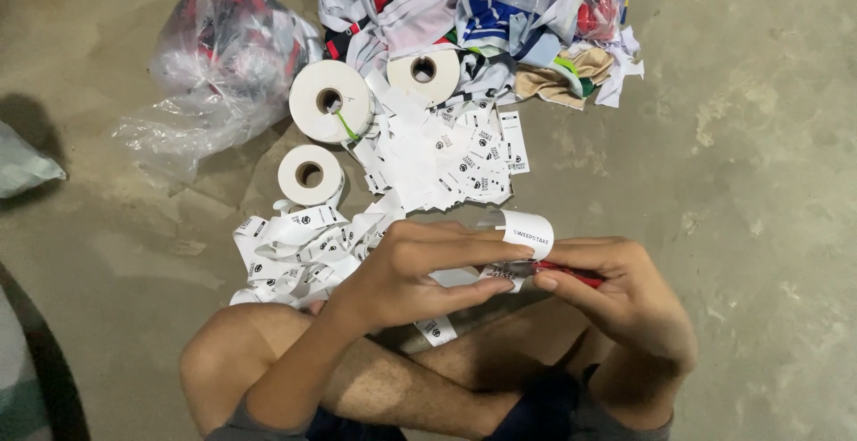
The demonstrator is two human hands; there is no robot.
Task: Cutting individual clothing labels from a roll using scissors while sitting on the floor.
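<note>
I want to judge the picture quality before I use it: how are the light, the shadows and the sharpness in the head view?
Head view: soft, even light on the grey concrete floor, darker toward the left edge; mild glare on the clear plastic bag of clothes; the white paper rolls are sharp; the left hand and right hand look slightly soft.

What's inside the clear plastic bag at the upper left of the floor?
The clear plastic bag holds bunched fabric in red, white and dark colours. The crinkled plastic blurs it, so separate pieces cannot be told apart, and whatever lies beneath the bag is hidden.
</note>
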